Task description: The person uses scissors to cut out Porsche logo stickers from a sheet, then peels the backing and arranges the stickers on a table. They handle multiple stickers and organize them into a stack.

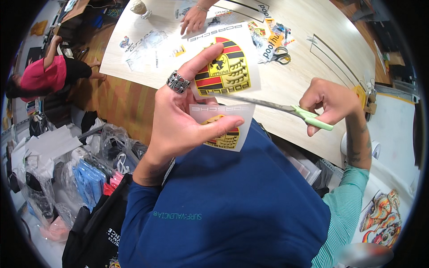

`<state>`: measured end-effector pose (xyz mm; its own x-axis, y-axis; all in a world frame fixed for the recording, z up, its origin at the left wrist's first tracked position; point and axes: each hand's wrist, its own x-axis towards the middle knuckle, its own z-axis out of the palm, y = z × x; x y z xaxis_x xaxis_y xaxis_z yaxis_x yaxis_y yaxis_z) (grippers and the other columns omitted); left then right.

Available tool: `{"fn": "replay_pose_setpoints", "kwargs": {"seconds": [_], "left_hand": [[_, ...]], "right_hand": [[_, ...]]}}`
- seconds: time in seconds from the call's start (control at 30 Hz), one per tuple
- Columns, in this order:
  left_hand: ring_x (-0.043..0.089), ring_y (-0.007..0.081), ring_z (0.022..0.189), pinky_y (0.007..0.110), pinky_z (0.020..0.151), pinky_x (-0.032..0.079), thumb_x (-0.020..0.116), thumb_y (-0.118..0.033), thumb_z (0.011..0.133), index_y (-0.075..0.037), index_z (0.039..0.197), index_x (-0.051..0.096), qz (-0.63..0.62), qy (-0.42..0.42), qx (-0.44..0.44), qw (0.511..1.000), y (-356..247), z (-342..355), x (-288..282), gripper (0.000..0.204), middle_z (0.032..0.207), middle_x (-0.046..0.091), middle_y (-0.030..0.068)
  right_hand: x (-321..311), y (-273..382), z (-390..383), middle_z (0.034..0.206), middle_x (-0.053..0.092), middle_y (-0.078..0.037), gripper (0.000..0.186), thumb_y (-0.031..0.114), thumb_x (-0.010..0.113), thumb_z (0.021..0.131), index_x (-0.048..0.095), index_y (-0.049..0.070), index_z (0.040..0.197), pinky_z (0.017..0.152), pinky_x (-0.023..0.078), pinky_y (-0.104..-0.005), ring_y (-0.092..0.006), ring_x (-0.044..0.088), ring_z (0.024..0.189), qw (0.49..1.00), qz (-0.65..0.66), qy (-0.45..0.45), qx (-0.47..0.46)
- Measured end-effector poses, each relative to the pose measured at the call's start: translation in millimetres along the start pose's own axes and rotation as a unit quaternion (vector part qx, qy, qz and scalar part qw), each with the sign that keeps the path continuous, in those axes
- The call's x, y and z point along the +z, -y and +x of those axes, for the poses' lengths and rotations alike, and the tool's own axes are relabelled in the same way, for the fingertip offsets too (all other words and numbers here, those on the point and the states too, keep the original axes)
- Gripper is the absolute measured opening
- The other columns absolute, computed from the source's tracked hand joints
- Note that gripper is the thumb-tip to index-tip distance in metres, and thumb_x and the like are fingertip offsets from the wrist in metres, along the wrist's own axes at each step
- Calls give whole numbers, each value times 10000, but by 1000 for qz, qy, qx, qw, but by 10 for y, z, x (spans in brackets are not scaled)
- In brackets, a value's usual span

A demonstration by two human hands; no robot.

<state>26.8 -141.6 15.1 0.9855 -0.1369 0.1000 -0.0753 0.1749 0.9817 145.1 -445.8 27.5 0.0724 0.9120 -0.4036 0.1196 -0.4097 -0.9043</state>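
Note:
My left hand (174, 125), with a silver ring, grips two pieces of translucent film printed with yellow, red and black crest designs. The upper piece (234, 67) is held between its fingers above the lower piece (223, 140), which lies under my thumb. My right hand (333, 100) is closed on green-handled scissors (319, 123), their long blades pointing left along the bottom edge of the upper piece. Whether the blades touch the film I cannot tell.
A pale table (304, 76) carries printed film scraps (143, 47) and black-handled scissors (281, 56). Another person's hand (194, 18) rests at its top. A person in pink (38, 78) is at the left. Bagged folded garments (89, 187) are piled lower left.

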Motion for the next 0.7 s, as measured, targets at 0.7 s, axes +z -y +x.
{"fn": "replay_pose_setpoints", "kwargs": {"seconds": [0.7], "left_hand": [[646, 161, 1090, 313, 955, 547, 830, 35, 757, 65, 1415, 464, -61, -155, -67, 984, 100, -300, -58, 753, 1240, 649, 152]], "right_hand": [[1680, -2188, 1510, 976, 716, -175, 349, 237, 621, 961, 659, -29, 1183, 723, 555, -346, -236, 692, 796, 792, 108, -588, 124]]}}
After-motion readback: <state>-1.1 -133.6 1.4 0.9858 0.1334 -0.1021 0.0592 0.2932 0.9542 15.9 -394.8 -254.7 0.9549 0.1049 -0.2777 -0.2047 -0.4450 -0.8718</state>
